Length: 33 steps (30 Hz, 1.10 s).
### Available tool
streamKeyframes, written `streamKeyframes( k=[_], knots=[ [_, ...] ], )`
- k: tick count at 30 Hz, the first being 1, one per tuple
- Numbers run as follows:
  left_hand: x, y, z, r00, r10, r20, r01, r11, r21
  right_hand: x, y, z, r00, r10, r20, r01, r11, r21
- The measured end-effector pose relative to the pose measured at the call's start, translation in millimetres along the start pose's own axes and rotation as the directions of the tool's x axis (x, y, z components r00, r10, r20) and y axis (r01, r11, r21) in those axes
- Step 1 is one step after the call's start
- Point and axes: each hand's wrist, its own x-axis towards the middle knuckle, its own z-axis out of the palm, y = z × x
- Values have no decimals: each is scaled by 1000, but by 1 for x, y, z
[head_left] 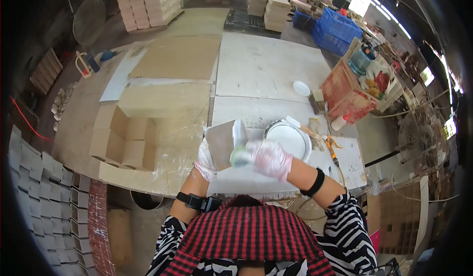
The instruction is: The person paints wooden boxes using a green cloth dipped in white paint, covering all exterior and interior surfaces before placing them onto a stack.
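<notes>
My left hand [206,161], in a thin whitish glove, is closed on the left side of a small open box [220,144] with grey-brown faces. The box is tilted above the table, and white coating shows along its right part. In my gloved right hand [270,158] is a pale green sponge-like pad [238,155], blurred by motion, pressed against the right side of the box. Just beyond that hand stands a round tub [290,142] of white paint. A brush with a wooden handle [308,130] lies over its right rim.
Plain tan boxes [125,140] stand at the left of the table. An orange-and-black tool [332,150] with a cord lies right of the tub. Farther back are a white bowl [301,88] and a reddish cabinet [345,91]. Grey pieces [42,187] are stacked at lower left.
</notes>
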Motion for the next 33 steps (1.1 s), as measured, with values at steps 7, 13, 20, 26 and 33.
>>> streamKeyframes(
  k=[7,13,20,26,33],
  knots=[
    [-41,-18,40,837,-471,279,251,-124,-960,52,7,-24,968,116,-224,-90,988,123],
    [-30,-24,20,958,-149,245,278,697,-661,22,-20,4,922,-385,-43,350,876,-331],
    [-49,-36,62,769,-415,487,311,-422,-852,69,2,-19,840,-429,-333,300,878,-373],
    [-47,-20,36,819,-234,524,234,-698,-677,57,-14,20,906,-277,-321,293,956,3],
    [-56,-25,39,788,-208,580,291,-703,-648,61,1,-32,856,-226,-464,188,974,-129]
  ],
)
